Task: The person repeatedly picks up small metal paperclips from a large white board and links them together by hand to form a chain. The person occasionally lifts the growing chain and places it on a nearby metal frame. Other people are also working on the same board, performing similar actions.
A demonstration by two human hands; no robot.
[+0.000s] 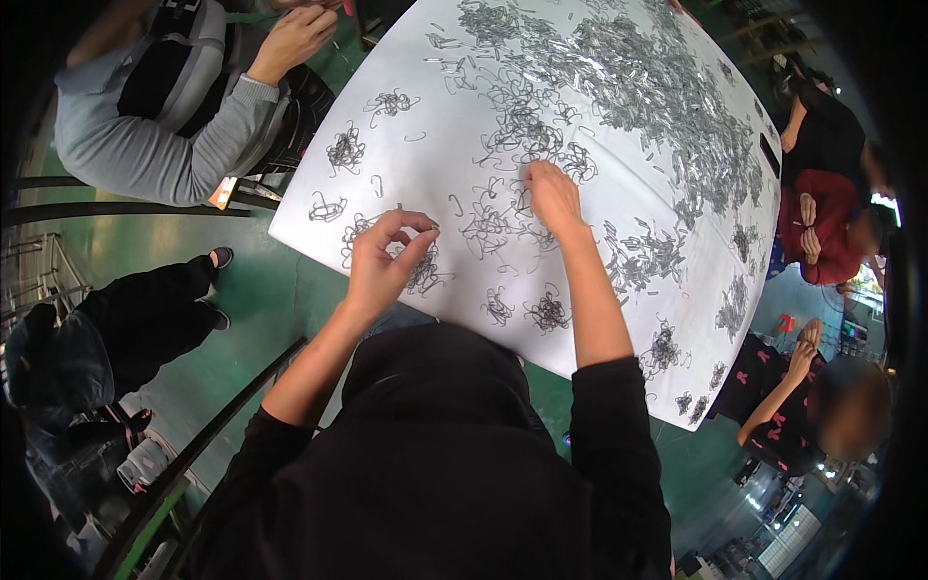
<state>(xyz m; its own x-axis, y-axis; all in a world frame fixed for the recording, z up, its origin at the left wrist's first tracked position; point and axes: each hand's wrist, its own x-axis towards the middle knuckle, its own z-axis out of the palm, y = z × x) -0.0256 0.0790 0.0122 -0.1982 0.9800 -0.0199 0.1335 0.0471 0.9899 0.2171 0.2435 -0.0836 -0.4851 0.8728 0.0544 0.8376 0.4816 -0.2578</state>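
My left hand is raised over the near left part of a white-covered table, thumb and forefinger pinched together. Whatever small thing may sit at its fingertips is too small to make out. Farther right, my right hand reaches down with its fingers drawn together at the edge of a loose heap of bent wire hooks. Its fingertips are partly hidden, so what they grip cannot be made out. Between the hands lies a tangled cluster of wire hooks. Another cluster is partly covered by my left hand.
A broad spread of small grey metal pieces covers the table's far right. Small hook piles dot the near edge. A person in a grey sleeve is at the left; several people, one in red, are along the right.
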